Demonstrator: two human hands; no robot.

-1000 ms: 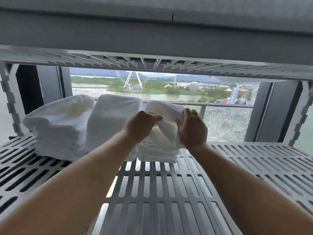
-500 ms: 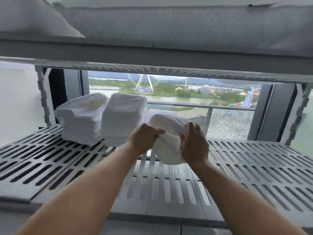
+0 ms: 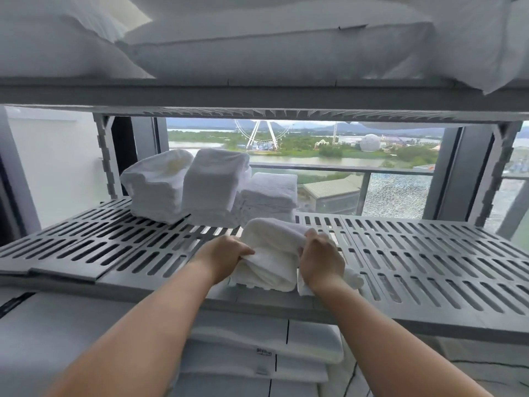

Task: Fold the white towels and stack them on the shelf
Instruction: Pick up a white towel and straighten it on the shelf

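Note:
A loosely folded white towel [image 3: 272, 253] lies near the front edge of the grey slotted shelf [image 3: 415, 253]. My left hand [image 3: 220, 255] grips its left side and my right hand [image 3: 322, 260] grips its right side. Farther back on the shelf stand three stacks of folded white towels: a left stack [image 3: 156, 186], a taller middle stack [image 3: 213, 186] and a lower right stack [image 3: 270, 196].
White pillows [image 3: 257, 44] fill the shelf above. Folded white bedding [image 3: 257, 351] lies on the level below. Behind the shelf a window with a balcony railing [image 3: 372, 171] shows a ferris wheel and water. Grey notched posts [image 3: 107, 156] stand at the shelf's sides.
Both hands have drawn the towel from the right stack at the back toward the shelf's front edge and lowered it. The camera has pulled back and risen.

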